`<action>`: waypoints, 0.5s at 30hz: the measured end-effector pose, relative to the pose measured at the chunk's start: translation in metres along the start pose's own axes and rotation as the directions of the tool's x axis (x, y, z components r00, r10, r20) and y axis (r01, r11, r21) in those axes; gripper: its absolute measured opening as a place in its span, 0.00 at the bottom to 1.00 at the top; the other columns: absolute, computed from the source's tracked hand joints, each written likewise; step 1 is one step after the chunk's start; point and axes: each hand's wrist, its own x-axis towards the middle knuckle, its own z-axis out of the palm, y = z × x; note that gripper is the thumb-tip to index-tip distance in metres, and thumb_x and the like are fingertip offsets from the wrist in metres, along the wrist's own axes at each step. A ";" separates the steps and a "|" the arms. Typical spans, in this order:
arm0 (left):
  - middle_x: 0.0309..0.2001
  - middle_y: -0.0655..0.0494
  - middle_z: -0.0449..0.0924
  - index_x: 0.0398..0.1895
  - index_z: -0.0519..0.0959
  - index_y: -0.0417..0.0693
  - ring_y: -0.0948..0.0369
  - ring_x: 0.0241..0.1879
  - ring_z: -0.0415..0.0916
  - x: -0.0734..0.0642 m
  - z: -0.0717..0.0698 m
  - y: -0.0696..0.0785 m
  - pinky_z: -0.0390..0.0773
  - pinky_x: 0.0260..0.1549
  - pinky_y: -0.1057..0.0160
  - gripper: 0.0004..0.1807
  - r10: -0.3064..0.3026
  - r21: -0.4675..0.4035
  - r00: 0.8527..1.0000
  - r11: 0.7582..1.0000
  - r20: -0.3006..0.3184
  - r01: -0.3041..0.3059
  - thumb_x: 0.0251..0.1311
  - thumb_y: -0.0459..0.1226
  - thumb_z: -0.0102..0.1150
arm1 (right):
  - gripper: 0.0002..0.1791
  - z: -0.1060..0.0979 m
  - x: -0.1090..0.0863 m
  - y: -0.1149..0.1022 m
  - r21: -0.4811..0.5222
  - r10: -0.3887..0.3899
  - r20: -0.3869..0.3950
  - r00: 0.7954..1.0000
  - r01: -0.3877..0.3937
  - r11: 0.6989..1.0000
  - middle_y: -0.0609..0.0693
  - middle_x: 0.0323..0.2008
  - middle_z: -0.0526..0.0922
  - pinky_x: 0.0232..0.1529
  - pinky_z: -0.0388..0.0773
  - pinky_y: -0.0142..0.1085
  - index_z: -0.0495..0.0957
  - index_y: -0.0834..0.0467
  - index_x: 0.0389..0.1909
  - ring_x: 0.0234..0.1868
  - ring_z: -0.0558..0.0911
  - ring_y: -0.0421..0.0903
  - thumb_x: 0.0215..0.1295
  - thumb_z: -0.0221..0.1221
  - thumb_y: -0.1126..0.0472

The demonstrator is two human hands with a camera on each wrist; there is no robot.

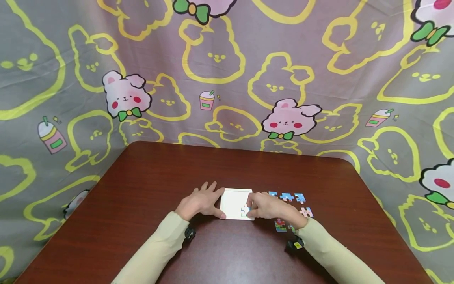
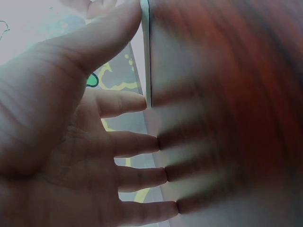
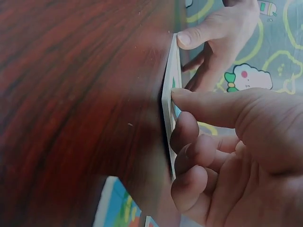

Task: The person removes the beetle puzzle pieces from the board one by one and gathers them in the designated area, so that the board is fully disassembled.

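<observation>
A square white puzzle tray [image 1: 232, 201] lies on the brown table. At its left side, my left hand [image 1: 203, 200] steadies it with thumb and index finger near the two left corners. In the left wrist view the fingers [image 2: 135, 144] are nearly straight, their tips on the table. My right hand [image 1: 267, 206] is over the tray's right edge, where thumb and fingers pinch a small jigsaw piece [image 1: 244, 210] at the near right corner. The right wrist view has the thumb on the tray's edge [image 3: 166, 101], the other fingers curled; the piece is mostly hidden there.
Loose jigsaw pieces lie right of the tray: blue ones [image 1: 286, 196] behind the right hand, a pink one [image 1: 306, 212] beside the wrist, a red and green one [image 1: 280, 225] in front. The forearm covers part of the group. A patterned curtain [image 1: 216, 51] hangs behind the table.
</observation>
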 end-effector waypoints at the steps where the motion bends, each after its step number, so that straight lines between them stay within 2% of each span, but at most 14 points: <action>1: 0.79 0.44 0.45 0.77 0.54 0.57 0.40 0.77 0.41 0.000 0.000 0.000 0.52 0.70 0.36 0.53 0.002 -0.002 1.000 1.000 -0.001 -0.002 0.52 0.63 0.65 | 0.10 0.000 0.000 0.000 -0.005 -0.004 -0.005 1.000 0.004 1.000 0.42 0.23 0.83 0.26 0.73 0.34 0.77 0.56 0.38 0.23 0.77 0.37 0.62 0.67 0.58; 5: 0.79 0.43 0.45 0.77 0.55 0.56 0.40 0.77 0.41 0.000 0.000 0.001 0.52 0.70 0.36 0.52 0.011 -0.004 1.000 1.000 -0.004 -0.011 0.52 0.63 0.65 | 0.07 -0.001 0.000 0.003 -0.010 -0.051 -0.043 0.998 0.051 0.999 0.41 0.20 0.79 0.23 0.70 0.31 0.76 0.54 0.35 0.20 0.73 0.36 0.63 0.65 0.59; 9: 0.79 0.42 0.45 0.77 0.55 0.56 0.39 0.77 0.41 0.000 -0.001 0.000 0.52 0.69 0.36 0.53 0.016 0.000 1.000 1.000 -0.008 -0.016 0.52 0.63 0.65 | 0.06 -0.002 0.000 0.008 0.034 -0.101 -0.072 0.992 0.104 0.994 0.43 0.19 0.79 0.20 0.69 0.30 0.76 0.53 0.30 0.17 0.72 0.36 0.65 0.63 0.61; 15: 0.79 0.42 0.45 0.77 0.55 0.56 0.39 0.77 0.41 -0.001 -0.001 0.001 0.53 0.69 0.36 0.53 0.012 -0.003 1.000 1.000 -0.011 -0.012 0.51 0.63 0.66 | 0.07 -0.011 -0.006 0.012 0.083 -0.115 -0.074 0.991 0.121 0.989 0.47 0.19 0.79 0.15 0.69 0.30 0.76 0.52 0.28 0.14 0.73 0.37 0.66 0.62 0.60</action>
